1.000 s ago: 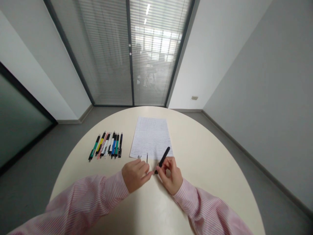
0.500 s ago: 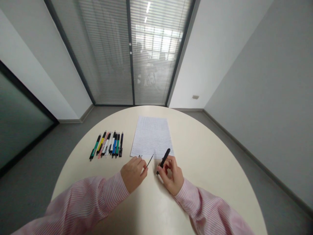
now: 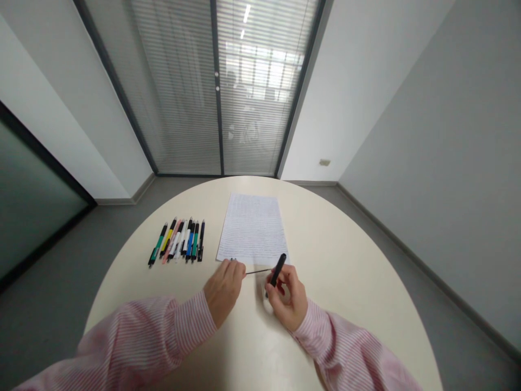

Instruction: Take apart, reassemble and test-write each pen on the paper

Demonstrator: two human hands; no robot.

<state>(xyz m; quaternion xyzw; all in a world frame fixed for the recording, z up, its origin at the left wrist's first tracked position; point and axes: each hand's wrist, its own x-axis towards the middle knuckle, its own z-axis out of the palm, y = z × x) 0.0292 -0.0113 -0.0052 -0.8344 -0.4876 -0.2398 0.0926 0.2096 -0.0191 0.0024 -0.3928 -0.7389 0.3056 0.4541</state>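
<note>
My left hand (image 3: 225, 288) is closed, with a thin dark rod, looking like a pen refill (image 3: 258, 271), sticking out to the right from its fingertips. The far end of that refill reaches the fingers of my right hand (image 3: 288, 298). Pinched in my right hand is a black pen barrel (image 3: 279, 270), tilted with its upper end away from me. Beyond both hands lies a sheet of lined paper (image 3: 254, 228) covered in writing. Small dark bits (image 3: 233, 259), too small to name, show at its near edge just past my left knuckles.
A row of several pens (image 3: 179, 241) in green, yellow, pink, white, blue and black lies to the left on the round cream table (image 3: 337, 260). Behind the table stands a glass partition (image 3: 183, 108) with blinds, and a grey wall (image 3: 448, 163) rises to the right.
The refill has swung from pointing up and away to nearly level, its tip now at my right hand. My left hand has turned palm down; the black barrel has shifted slightly right and nearer.
</note>
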